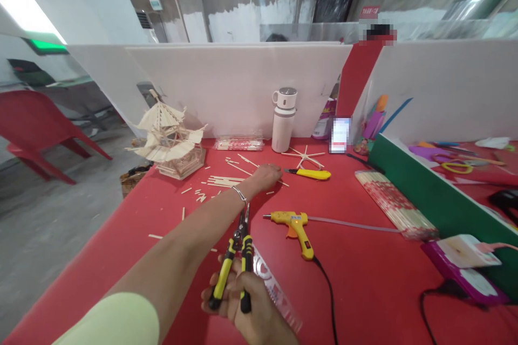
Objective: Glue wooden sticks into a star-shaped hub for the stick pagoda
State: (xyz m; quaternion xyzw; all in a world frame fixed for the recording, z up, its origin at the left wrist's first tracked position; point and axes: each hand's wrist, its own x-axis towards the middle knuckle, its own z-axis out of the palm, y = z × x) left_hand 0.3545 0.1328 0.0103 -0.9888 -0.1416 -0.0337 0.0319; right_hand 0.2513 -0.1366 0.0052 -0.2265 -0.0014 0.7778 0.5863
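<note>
Nearest, the right hand point(246, 296) is gripping yellow-and-black pliers point(246, 259), its fingers wrapping round the handles, above a clear ruler point(277, 295). A yellow glue gun point(294, 221) is lying just beside, a glue stick point(356, 223) trailing from its rear. Farther right, a clear packet point(394, 205) is holding many thin sticks near a green board point(441, 194). The left hand point(267, 177) is resting low over the red tabletop point(364, 280); whether its fingers are spread or pinching a stick, I cannot tell. Loose wooden sticks point(225, 181) are lying to its left, a yellow cutter point(313, 173) to its right. Behind the cutter, a star of sticks point(304, 157) is lying. Toward the back, a second packet point(239, 143), see-through, is holding more sticks, while a white flask point(282, 129) is standing upright with its lid point(287, 91) on, hiding its contents. A stick-built pagoda model point(162, 152) is standing at the left, before a white partition point(238, 86).
</note>
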